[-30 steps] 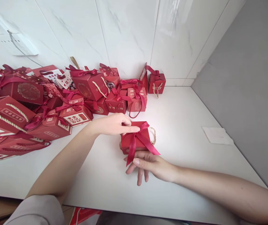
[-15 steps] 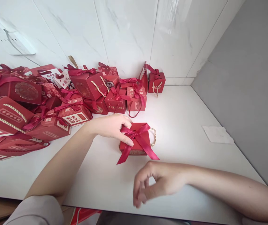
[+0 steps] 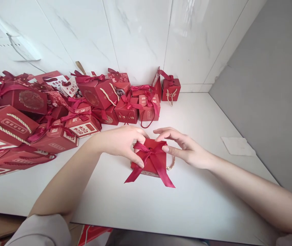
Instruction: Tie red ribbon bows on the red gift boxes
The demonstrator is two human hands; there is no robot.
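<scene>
A small red gift box (image 3: 149, 168) stands on the white table in front of me, its top tied with a crimson ribbon bow (image 3: 151, 152). The bow's two tails hang over the near side. My left hand (image 3: 121, 143) grips the box at its left edge, thumb by the bow's left loop and fingers curled behind. Over the right edge is my right hand (image 3: 187, 148), fingers apart, its thumb at the bow's right loop. A gold twisted cord handle (image 3: 171, 164) sticks out at the right side, below that hand.
Many similar red boxes are heaped on the left, one corded box (image 3: 13, 124) nearest. Another row runs along the tiled wall, ending with a lone box (image 3: 171, 89). A white paper sheet (image 3: 238, 146) lies on the white table (image 3: 199, 205) at right, near the grey wall.
My right hand has risen from the near side of the table to the box's right edge and opened. The box has shifted slightly toward me and right, my left hand still on it.
</scene>
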